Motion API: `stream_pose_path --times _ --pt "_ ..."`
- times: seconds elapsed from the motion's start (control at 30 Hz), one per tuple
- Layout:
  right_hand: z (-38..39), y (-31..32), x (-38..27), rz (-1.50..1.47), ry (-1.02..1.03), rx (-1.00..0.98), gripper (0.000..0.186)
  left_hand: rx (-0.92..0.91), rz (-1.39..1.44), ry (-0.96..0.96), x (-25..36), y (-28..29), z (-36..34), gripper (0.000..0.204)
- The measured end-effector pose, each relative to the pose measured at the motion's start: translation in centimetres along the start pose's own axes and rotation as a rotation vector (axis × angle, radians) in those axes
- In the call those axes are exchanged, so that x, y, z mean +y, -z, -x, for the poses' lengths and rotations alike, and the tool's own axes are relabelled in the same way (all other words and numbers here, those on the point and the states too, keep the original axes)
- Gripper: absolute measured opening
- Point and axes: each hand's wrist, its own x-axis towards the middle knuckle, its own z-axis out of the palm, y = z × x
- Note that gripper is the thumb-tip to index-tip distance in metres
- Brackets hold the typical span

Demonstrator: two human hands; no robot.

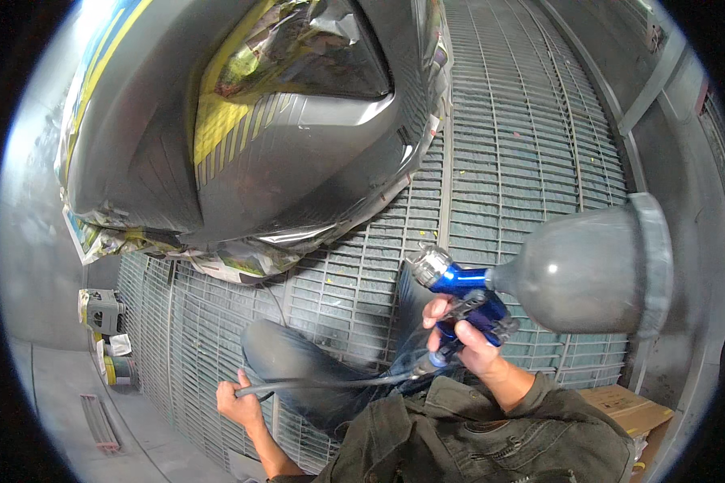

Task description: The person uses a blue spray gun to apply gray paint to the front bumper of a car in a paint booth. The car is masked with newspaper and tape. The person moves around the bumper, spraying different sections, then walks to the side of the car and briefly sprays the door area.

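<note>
Here, my right fingers [437,307] grip a blue spray gun [465,279], my left fingers [228,394] its hose [322,383].
Likely top-heavy, stiff; I'd hold the handle [486,316].

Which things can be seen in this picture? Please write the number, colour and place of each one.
Spray gun: 1, blue and silver, right of centre, in the right hand
Cup: 1, grey, attached to the gun, on its right
Hose: 1, dark grey, from the left hand to the gun's handle
Curved panel: 1, dark grey with yellow, upper left
Printed sheets: count unclear, multicoloured, around the panel's edge
Floor grating: count unclear, grey, below everything
Crate: 1, grey, far left
Container: 1, partly green, below the crate in the picture
Cardboard box: 1, brown, lower right
Jacket: 1, dark olive, bottom
Left hand: 1, bare, on the hose
Right hand: 1, bare, gripping the gun
</note>
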Motion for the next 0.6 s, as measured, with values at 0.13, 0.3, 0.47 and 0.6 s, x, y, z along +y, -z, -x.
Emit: stream_pose_path --times 0.13,0.3,0.47,0.6 --pt "-0.6 0.0 -4.1 -0.02 0.036 -0.009 0.053 -0.034 0.03 -0.019 0.4 -0.7 1.0 0.043" --pt "-2.2 0.0 -8.3 0.097 0.391 0.045 0.045 -0.014 0.072 0.035 1.8 -0.7 0.6 0.043" --pt "-2.1 2.1 -9.9 -0.077 0.595 0.171 0.04 0.017 0.077 0.101 2.0 -0.2 0.4 0.045" --pt "-1.4 2.2 -10.1 0.037 0.653 0.337 0.041 0.023 0.041 0.137 1.8 0.0 0.4 0.046"
